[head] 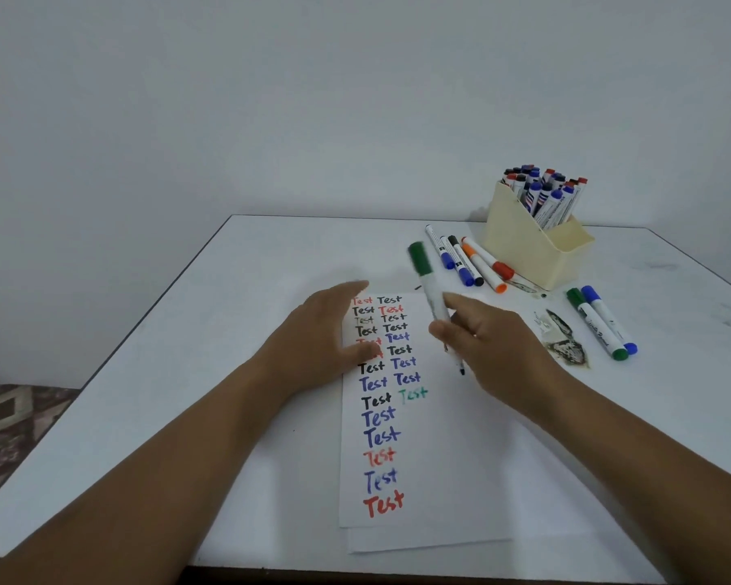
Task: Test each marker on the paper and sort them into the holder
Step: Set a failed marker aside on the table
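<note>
A white sheet of paper lies in the middle of the white table, covered with the word "Test" in red, black, blue and one green. My left hand rests flat on the paper's upper left part, fingers straight. My right hand grips a green marker, uncapped tip pointing down just above the paper, green cap posted on its raised end. A cream holder at the back right is filled with several capped markers.
Several loose markers lie in a row left of the holder. A green and a blue marker lie to the right. A stained, peeled patch marks the tabletop. The table's left edge drops to a patterned floor.
</note>
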Demonstrator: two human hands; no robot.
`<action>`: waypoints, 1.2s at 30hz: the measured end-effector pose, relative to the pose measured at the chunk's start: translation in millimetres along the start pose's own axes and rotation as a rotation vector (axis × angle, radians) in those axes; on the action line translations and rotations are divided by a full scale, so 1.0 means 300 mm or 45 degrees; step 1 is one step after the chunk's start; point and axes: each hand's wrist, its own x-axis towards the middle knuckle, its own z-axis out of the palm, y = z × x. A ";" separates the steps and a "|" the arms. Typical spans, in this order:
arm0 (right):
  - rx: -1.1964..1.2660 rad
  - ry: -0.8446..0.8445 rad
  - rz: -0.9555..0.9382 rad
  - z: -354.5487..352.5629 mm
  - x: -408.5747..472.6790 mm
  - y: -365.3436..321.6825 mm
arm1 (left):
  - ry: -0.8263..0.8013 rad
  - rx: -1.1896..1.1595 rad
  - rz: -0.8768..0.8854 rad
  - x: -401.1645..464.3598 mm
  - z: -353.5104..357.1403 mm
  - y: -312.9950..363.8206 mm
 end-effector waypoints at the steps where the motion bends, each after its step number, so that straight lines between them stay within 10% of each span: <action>1: -0.163 -0.022 -0.045 -0.006 0.010 -0.001 | 0.053 -0.030 0.023 -0.007 -0.004 0.005; 9: -0.886 0.113 -0.569 -0.005 0.080 0.007 | 0.338 0.259 0.533 -0.016 0.000 0.028; 19: -1.011 0.467 -0.817 0.022 0.102 -0.001 | 0.166 -0.095 0.129 -0.030 -0.024 0.043; 27: 0.424 0.336 -0.339 -0.024 0.059 -0.050 | 0.175 -0.302 0.015 -0.018 -0.020 0.038; 36: 0.830 0.219 -0.168 -0.007 0.031 -0.080 | 0.096 -0.446 -0.057 -0.023 -0.031 0.051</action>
